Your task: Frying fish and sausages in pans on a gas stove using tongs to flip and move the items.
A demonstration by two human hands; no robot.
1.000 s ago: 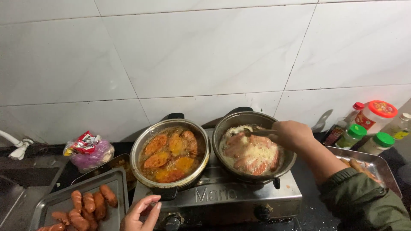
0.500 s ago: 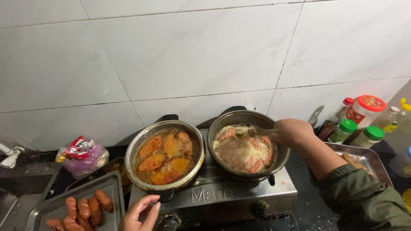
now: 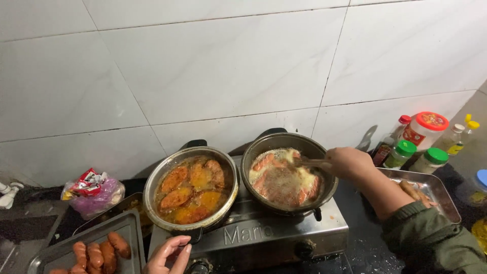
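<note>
Right hand (image 3: 350, 163): grip clamped on thin utensil (image 3: 310, 163), tip lost in frothing steel pan (image 3: 324, 190).
Left hand (image 3: 170, 254): half cropped, fingers curled at stove knob (image 3: 199, 266); grip unclear.

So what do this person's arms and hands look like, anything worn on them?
Both hands are bare, no gloves. The right hand comes out of a dark olive-green sleeve with a ribbed cuff pushed partway up the forearm. Only the left hand shows at the bottom edge; no sleeve is visible there.

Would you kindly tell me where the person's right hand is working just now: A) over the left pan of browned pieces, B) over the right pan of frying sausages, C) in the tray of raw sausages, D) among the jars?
B: the right hand holds a utensil over the round metal right pan of frying sausages.
</note>
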